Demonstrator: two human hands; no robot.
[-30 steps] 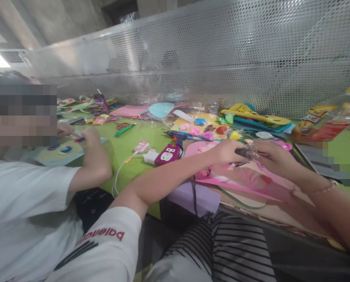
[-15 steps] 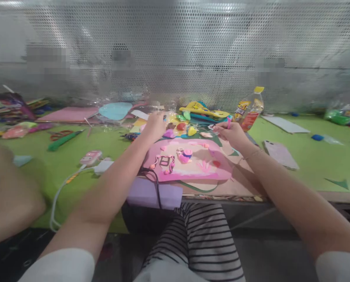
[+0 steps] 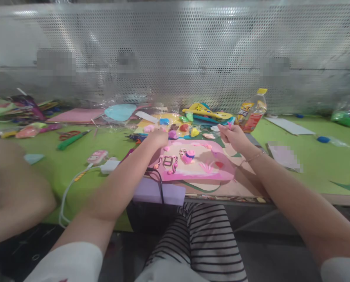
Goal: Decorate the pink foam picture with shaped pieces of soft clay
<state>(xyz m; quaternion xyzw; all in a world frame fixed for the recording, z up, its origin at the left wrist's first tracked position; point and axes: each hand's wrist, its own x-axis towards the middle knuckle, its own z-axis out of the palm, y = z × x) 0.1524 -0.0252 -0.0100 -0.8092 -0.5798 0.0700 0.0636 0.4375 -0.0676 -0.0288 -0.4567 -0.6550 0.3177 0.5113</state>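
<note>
A pink foam board (image 3: 192, 164) with small clay figures on it lies at the table's near edge in front of me. My left hand (image 3: 156, 138) rests at its far left corner with the fingers curled under, beside several coloured clay lumps (image 3: 179, 128). My right hand (image 3: 233, 135) is raised at the board's far right corner, pinching a small pink piece (image 3: 229, 125) between the fingertips.
Another person's forearm (image 3: 13, 192) lies on the green table (image 3: 316, 164) at the left. A white cable and plug (image 3: 104, 166), scissors (image 3: 67, 135), foam sheets (image 3: 75, 115), a plastic bottle (image 3: 251, 111) and a perforated metal screen (image 3: 175, 58) behind.
The view swung right, from the neighbour to straight ahead. My hands parted from a clear wrapper. The left reached to the clay lumps, then drew back to the board. The right hand rose with a pink piece.
</note>
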